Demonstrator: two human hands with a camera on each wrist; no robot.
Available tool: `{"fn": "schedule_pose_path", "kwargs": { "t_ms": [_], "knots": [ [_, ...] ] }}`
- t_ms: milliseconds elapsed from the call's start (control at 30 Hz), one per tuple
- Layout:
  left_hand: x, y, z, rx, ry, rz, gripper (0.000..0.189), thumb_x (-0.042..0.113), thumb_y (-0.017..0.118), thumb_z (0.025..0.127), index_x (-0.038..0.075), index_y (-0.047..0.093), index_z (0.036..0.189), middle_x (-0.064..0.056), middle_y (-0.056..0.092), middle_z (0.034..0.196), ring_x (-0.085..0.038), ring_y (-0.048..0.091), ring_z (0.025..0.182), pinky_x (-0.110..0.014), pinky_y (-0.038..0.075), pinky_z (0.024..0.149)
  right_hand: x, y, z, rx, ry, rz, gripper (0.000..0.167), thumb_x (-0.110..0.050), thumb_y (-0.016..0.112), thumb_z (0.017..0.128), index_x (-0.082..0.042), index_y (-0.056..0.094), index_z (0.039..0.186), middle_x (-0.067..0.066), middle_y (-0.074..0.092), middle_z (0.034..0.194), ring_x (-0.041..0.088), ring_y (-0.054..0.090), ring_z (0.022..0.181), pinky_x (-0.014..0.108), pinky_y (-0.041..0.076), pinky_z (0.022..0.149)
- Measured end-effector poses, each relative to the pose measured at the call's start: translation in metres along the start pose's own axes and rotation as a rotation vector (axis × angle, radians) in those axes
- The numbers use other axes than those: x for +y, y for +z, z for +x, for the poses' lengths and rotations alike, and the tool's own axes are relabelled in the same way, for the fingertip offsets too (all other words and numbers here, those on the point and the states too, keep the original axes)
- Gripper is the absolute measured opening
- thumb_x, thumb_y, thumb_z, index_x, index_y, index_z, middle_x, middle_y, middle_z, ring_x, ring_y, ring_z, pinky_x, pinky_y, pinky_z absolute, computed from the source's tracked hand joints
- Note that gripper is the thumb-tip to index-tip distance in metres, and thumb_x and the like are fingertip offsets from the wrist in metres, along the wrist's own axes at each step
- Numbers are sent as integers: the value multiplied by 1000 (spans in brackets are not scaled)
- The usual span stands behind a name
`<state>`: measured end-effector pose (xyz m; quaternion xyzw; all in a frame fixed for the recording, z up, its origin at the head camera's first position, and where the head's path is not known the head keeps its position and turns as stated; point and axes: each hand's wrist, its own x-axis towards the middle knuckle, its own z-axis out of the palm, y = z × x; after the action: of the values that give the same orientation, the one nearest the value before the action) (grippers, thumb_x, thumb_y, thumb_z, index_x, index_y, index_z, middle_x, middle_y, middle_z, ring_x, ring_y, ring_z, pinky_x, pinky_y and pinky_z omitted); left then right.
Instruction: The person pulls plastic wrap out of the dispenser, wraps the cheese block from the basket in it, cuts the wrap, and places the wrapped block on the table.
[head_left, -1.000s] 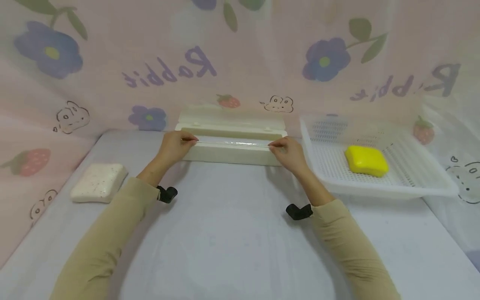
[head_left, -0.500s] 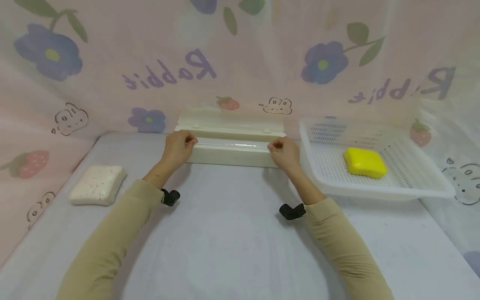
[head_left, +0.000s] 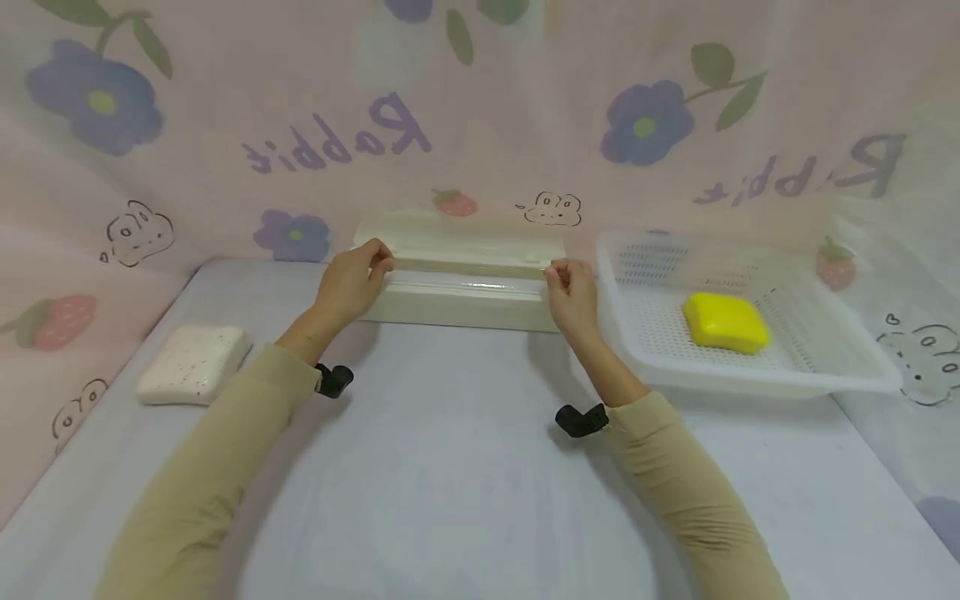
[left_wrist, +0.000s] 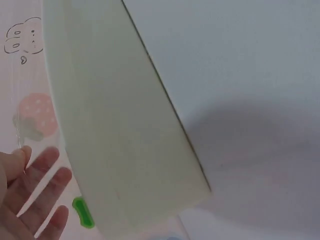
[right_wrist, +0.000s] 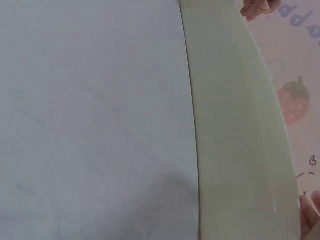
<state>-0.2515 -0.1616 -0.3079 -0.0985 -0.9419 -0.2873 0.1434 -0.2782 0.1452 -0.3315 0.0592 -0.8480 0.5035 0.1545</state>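
Note:
A long off-white cling film dispenser (head_left: 465, 312) lies at the back of the table, its lid (head_left: 461, 236) raised. Shiny clear cling film (head_left: 487, 283) shows along its opening. Over the box's left end, my left hand (head_left: 349, 282) pinches the film's edge between thumb and forefinger; the other fingers spread loosely in the left wrist view. My right hand (head_left: 576, 302) pinches the film's edge at the right end. A thin line of film spans between both hands. Only fingertips of the right hand (right_wrist: 311, 220) show in the right wrist view. A green piece (left_wrist: 83, 212) sits at the box's end.
On the left lies a white speckled square block (head_left: 195, 365). To the right stands a white perforated basket (head_left: 757, 379) with a yellow block (head_left: 725, 322) inside. A patterned curtain (head_left: 480, 100) hangs close behind the box. White cloth (head_left: 450, 467) covers the table.
Both hands have risen from the box's front edge and moved slightly back, lifting the film's edge above the opening. The blocks and basket stay put.

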Motion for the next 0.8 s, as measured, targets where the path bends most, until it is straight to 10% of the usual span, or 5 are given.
{"fn": "schedule_pose_path", "kwargs": {
  "t_ms": [167, 800],
  "knots": [
    [1, -9, -4, 45, 58, -5, 18, 16, 53, 99, 2, 61, 108, -16, 71, 98, -31, 60, 71, -39, 43, 65, -8, -2, 0, 0, -24, 58, 21, -12, 49, 100, 7, 54, 107, 23, 67, 111, 34, 65, 103, 39, 51, 92],
    [18, -42, -2, 81, 146, -31, 16, 13, 55, 98, 3, 64, 104, -13, 73, 94, -27, 67, 79, -29, 43, 55, -37, -38, 12, -93, -221, 60, 27, -15, 52, 99, 11, 55, 106, 28, 69, 95, 38, 70, 88, 27, 57, 74]
  ]
}}
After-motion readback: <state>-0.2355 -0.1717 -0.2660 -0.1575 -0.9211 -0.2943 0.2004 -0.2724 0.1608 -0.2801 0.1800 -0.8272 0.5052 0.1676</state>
